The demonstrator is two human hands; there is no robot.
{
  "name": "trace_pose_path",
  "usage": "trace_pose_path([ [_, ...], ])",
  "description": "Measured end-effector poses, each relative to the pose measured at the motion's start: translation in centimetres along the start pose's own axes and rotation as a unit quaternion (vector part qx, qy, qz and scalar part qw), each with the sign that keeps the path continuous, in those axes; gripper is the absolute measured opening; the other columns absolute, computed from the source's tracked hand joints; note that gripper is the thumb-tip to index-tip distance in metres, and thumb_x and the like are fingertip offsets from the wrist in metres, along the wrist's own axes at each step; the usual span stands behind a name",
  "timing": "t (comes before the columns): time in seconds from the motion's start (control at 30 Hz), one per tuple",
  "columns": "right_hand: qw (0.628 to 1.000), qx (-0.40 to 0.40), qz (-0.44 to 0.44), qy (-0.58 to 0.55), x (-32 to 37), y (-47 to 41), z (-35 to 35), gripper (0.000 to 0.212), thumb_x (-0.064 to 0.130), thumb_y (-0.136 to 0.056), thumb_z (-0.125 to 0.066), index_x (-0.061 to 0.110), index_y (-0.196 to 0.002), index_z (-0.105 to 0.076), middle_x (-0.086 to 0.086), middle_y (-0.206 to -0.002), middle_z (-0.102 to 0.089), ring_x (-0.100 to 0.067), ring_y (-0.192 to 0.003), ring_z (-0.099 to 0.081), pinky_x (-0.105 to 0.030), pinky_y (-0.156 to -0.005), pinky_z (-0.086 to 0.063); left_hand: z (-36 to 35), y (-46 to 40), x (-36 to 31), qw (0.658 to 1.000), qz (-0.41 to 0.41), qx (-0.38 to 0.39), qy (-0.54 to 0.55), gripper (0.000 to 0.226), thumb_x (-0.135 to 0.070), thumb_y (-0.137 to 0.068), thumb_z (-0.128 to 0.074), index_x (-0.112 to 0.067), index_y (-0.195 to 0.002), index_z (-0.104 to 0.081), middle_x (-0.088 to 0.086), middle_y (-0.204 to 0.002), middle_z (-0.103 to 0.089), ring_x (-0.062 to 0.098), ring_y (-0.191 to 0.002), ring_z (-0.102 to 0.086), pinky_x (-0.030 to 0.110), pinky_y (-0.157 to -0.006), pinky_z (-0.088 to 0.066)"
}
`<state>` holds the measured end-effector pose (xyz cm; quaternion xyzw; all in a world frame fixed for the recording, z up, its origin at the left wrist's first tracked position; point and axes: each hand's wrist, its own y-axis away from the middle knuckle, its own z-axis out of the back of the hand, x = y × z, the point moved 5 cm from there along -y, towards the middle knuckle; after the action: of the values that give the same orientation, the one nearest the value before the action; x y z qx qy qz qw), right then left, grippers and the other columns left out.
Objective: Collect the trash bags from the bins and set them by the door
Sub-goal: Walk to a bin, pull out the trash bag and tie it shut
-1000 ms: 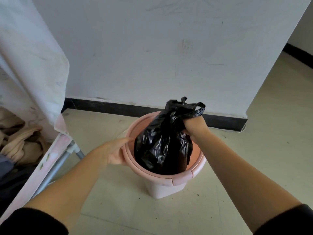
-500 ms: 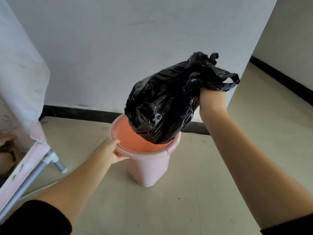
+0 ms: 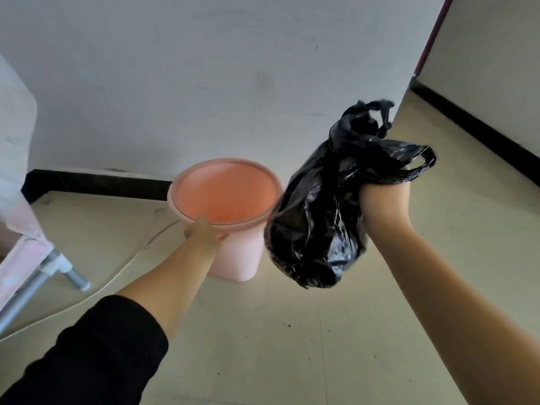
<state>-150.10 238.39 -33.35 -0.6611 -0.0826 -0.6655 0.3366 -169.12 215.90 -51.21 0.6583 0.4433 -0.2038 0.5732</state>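
Bag [image 3: 318, 226] hangs gripped in right hand [image 3: 382, 203], beside bin [image 3: 233, 258].

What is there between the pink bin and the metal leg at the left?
In the head view, a thin white cord crosses bare floor between the pink bin and the metal leg; nothing else lies there.

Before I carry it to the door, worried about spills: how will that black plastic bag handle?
Probably floppy: the crinkled black plastic trash bag sags below the right hand, whose grip bunches its neck. Seemingly light, since one hand lifts it. Likely to swing, hanging free of the pink bin.
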Motion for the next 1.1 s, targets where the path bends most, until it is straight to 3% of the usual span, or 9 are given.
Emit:
trace_pose_path([
  [0.13, 0.959, 0.146, -0.046, 0.238, -5.7, 1.5, -1.6, 0.022, -0.009, -0.087, -0.039, 0.004, -0.089, -0.056, -0.014, -0.085, -0.059, -0.024, -0.085, -0.054, -0.034, -0.071, -0.039, 0.3, 2.0, 1.1, 0.999, 0.044, 0.023, 0.02, 0.047, -0.032, -0.095, -0.051, -0.018, -0.139, -0.041, 0.012, -0.132, -0.045, 0.034, -0.115, -0.047, 0.051, -0.083, -0.049],
  [0.27, 0.921, 0.236, -0.059, 0.305, -9.8, 4.4, -2.0, 0.028, -0.004, -0.094, -0.039, -0.004, -0.114, -0.059, -0.014, -0.112, -0.061, -0.026, -0.107, -0.055, -0.01, -0.075, -0.038, -0.6, 6.0, 4.1, 0.978, 0.142, 0.105, -0.108, 0.065, -0.041, -0.086, -0.061, -0.017, -0.142, -0.037, 0.009, -0.136, -0.046, 0.029, -0.126, -0.044, 0.05, -0.104, -0.039],
  [0.4, 0.801, 0.367, -0.057, 0.47, -14.6, 7.5, -2.5, 0.025, 0.0, -0.094, -0.036, 0.009, -0.095, -0.059, -0.015, -0.108, -0.065, -0.027, -0.106, -0.058, -0.027, -0.076, -0.045, -2.4, 10.4, 5.0, 0.928, 0.022, 0.197, -0.315, 0.045, -0.041, -0.088, -0.058, -0.019, -0.128, -0.05, 0.001, -0.114, -0.053, 0.019, -0.108, -0.05, 0.042, -0.102, -0.043],
  [0.57, 0.823, 0.394, -0.09, 0.399, -14.5, 8.0, -3.2, 0.016, 0.011, -0.088, -0.048, 0.005, -0.091, -0.062, -0.011, -0.094, -0.068, -0.028, -0.094, -0.063, -0.03, -0.071, -0.041, -3.0, 15.1, 5.7, 0.679, -0.266, 0.43, -0.533, 0.068, -0.045, -0.087, -0.06, -0.025, -0.144, -0.029, -0.004, -0.139, -0.04, 0.006, -0.124, -0.038, 0.022, -0.102, -0.031],
  [0.7, 0.837, 0.468, -0.155, 0.239, -12.5, 9.1, -3.5, 0.024, 0.006, -0.081, -0.058, -0.005, -0.102, -0.058, -0.024, -0.086, -0.061, -0.032, -0.075, -0.057, -0.032, -0.067, -0.046, -3.8, 15.6, 7.1, 0.492, -0.442, 0.411, -0.628, 0.063, -0.038, -0.086, -0.063, -0.022, -0.14, -0.035, -0.001, -0.143, -0.031, 0.016, -0.13, -0.032, 0.033, -0.106, -0.035],
  [0.83, 0.836, 0.471, -0.245, 0.137, -12.0, 8.3, -2.5, 0.055, 0.008, -0.085, -0.063, 0.012, -0.134, -0.039, -0.004, -0.124, -0.051, -0.021, -0.099, -0.063, -0.033, -0.09, -0.055, -4.1, 13.7, 5.6, 0.545, -0.453, 0.358, -0.608, 0.008, -0.016, -0.087, -0.056, -0.011, -0.094, -0.058, 0.001, -0.102, -0.053, 0.018, -0.09, -0.05, 0.034, -0.081, -0.045],
  [0.93, 0.88, 0.397, -0.217, 0.143, -11.9, 6.2, -1.7, 0.034, 0.017, -0.091, -0.058, 0.011, -0.123, -0.051, -0.006, -0.115, -0.061, -0.018, -0.093, -0.063, -0.031, -0.081, -0.056, -3.7, 12.5, 4.0, 0.595, -0.42, 0.329, -0.6, 0.007, -0.016, -0.091, -0.054, -0.011, -0.095, -0.055, -0.002, -0.092, -0.056, 0.019, -0.078, -0.053, 0.024, -0.07, -0.044],
  [1.03, 0.928, 0.297, -0.174, 0.143, -11.1, 4.8, -1.1, 0.011, 0.018, -0.094, -0.052, 0.015, -0.103, -0.058, -0.003, -0.08, -0.064, -0.017, -0.07, -0.056, -0.03, -0.063, -0.046, -3.6, 12.7, 4.4, 0.543, -0.397, 0.35, -0.652, 0.052, -0.019, -0.091, -0.052, -0.022, -0.14, -0.033, 0.002, -0.135, -0.04, 0.019, -0.111, -0.052, 0.03, -0.089, -0.047],
  [1.1, 0.934, 0.28, -0.147, 0.167, -10.8, 4.5, -1.2, 0.024, 0.023, -0.094, -0.052, 0.017, -0.117, -0.051, -0.001, -0.071, -0.057, -0.014, -0.062, -0.051, -0.027, -0.06, -0.042, -3.6, 12.8, 5.5, 0.499, -0.35, 0.383, -0.694, 0.068, -0.023, -0.091, -0.05, -0.033, -0.149, -0.016, 0.0, -0.145, -0.026, 0.021, -0.121, -0.047, 0.034, -0.094, -0.047],
])
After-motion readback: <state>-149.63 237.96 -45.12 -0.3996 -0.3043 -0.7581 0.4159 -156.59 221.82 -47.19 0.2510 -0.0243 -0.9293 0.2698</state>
